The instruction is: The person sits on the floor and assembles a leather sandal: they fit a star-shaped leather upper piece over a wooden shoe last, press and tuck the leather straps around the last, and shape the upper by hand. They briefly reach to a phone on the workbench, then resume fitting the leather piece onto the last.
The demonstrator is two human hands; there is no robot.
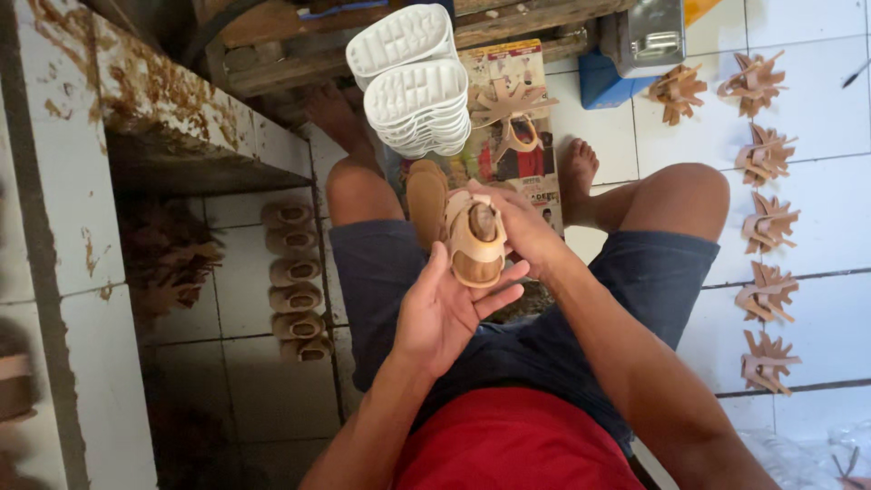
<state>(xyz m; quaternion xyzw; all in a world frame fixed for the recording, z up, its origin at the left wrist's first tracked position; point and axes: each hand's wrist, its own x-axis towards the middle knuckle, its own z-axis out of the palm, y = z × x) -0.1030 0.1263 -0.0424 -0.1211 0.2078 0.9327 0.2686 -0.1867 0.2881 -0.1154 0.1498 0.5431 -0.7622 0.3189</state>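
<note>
Tan leather, soft and pale, is being worked in a small sandal [474, 238] that is being held above the lap of a seated person, seen from a head-worn camera looking down. The sandal is being cradled in the left hand [445, 308], whose palm is turned up and whose fingers are spread loosely under the sole rather than clamped. The right hand [517, 222] is being closed over the far end of the sandal, fingers wrapped on the straps.

A stack of white rubber soles [413, 82] is being kept just beyond the knees, on printed paper [522, 136] laid on the tiled floor [817, 299]. A row of finished sandals [292, 281] is lying on the floor to the left, beside a stained white worktop [82, 181]. To the right, a column of star-shaped cut leather uppers [767, 227] is being left spread on the tiles, well apart from the hands.

As a judgement: because the sandal is only being rested on an open palm, it could be tipped off into the lap or onto the floor if the right hand is tugged too hard. The straps could also be pulled out of line, or creased, by an uneven grip.
</note>
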